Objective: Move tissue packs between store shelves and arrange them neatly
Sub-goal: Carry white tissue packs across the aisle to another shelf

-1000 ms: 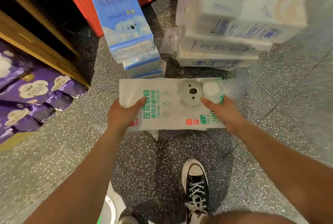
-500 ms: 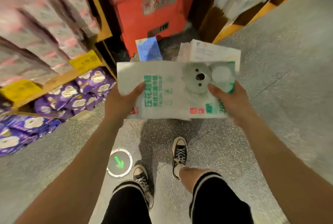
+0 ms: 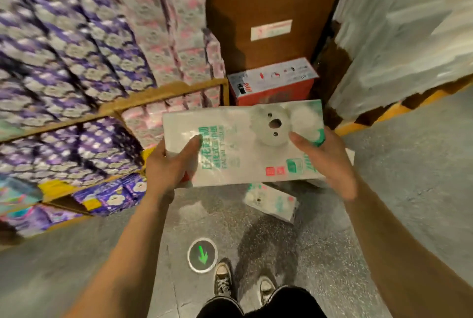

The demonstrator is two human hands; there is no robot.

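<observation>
I hold a white tissue pack point(image 3: 238, 154) with green lettering and a grey koala face, flat in front of me at chest height. My left hand point(image 3: 170, 165) grips its left end, thumb on top. My right hand point(image 3: 326, 161) grips its right end, thumb lying across the top face. A second pack of the same kind point(image 3: 271, 201) lies on the grey floor just below the held one. Shelves on the left carry purple packs point(image 3: 76, 67) and pink packs point(image 3: 169, 36), blurred by motion.
A red box point(image 3: 272, 84) stands on the floor against a brown pillar point(image 3: 268, 5) straight ahead. A tall stack of white wrapped packs point(image 3: 404, 36) on a yellow pallet fills the right. A green arrow marker point(image 3: 202, 255) is set in the floor near my shoes.
I have stood up and lifted the pack from near the floor. The view rose from the floor stacks to the shelves, and another pack now shows on the floor below.
</observation>
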